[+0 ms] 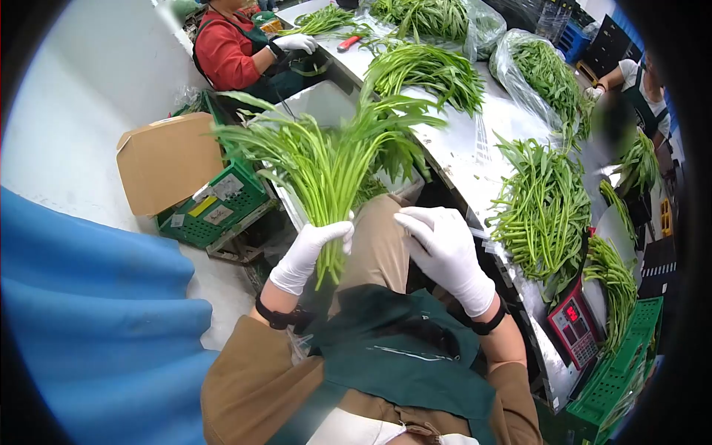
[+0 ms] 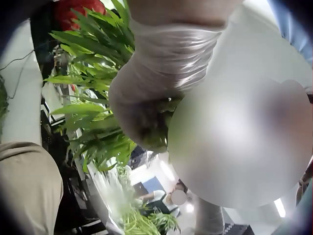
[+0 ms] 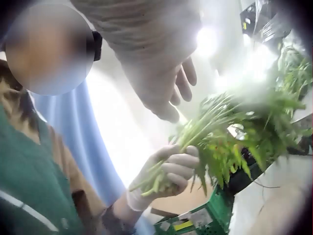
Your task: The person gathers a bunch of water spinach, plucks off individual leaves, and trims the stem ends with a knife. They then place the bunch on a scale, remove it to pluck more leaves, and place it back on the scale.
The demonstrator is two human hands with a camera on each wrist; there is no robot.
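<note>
A bunch of water spinach point(image 1: 319, 167) with long narrow leaves stands upright in my gloved left hand point(image 1: 304, 252), whose fingers and thumb wrap the stems near their cut ends. The right wrist view shows the same grip, the stem ends point(image 3: 159, 181) poking out below the left hand point(image 3: 178, 169). To the right of the bunch, my gloved right hand point(image 1: 449, 256) is raised over my knee, its fingers loosely bent with nothing seen between them. Seen from its own wrist, the right hand point(image 3: 151, 63) hangs just above the stems. In the left wrist view, leaves point(image 2: 98, 117) spread beside the left hand point(image 2: 146, 88).
On the metal table point(image 1: 512, 119) at right lie piles of water spinach point(image 1: 545, 211) and a red digital scale point(image 1: 575, 326). Green crates point(image 1: 623, 371) stand at the lower right and left, a cardboard flap point(image 1: 170, 159) over the left one. People point(image 1: 237, 48) work across the table.
</note>
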